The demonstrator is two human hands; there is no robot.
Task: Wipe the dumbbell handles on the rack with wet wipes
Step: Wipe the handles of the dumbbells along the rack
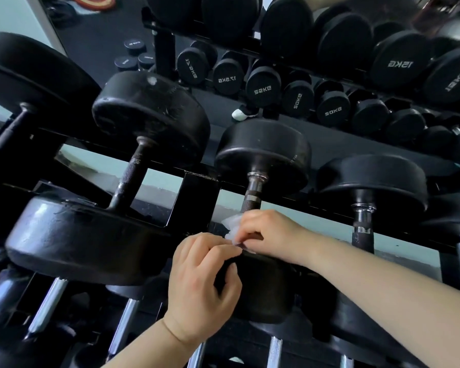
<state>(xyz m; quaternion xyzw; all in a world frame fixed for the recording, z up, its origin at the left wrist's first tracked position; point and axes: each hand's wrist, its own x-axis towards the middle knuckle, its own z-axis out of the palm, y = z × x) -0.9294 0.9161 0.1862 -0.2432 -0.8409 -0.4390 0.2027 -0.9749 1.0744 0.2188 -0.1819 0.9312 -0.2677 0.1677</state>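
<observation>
Wipe (230,226), white and crumpled, sits at the near end of the centre dumbbell's handle (252,193), just above that dumbbell's near head (263,290). Right hand (268,232) pinches the wipe, fingers curled over it at the handle. Left hand (205,282) is just beside it and nearer, fingers curled, fingertips meeting the wipe's lower edge. Whether it grips the wipe cannot be told; its thumb stands apart. The dumbbell lies across the black rack (197,192), far head (263,155) uppermost. Similar dumbbells lie to the left (104,235) and right (369,192). Beyond is probably a mirror (303,83), showing more black dumbbells with reversed lettering.
</observation>
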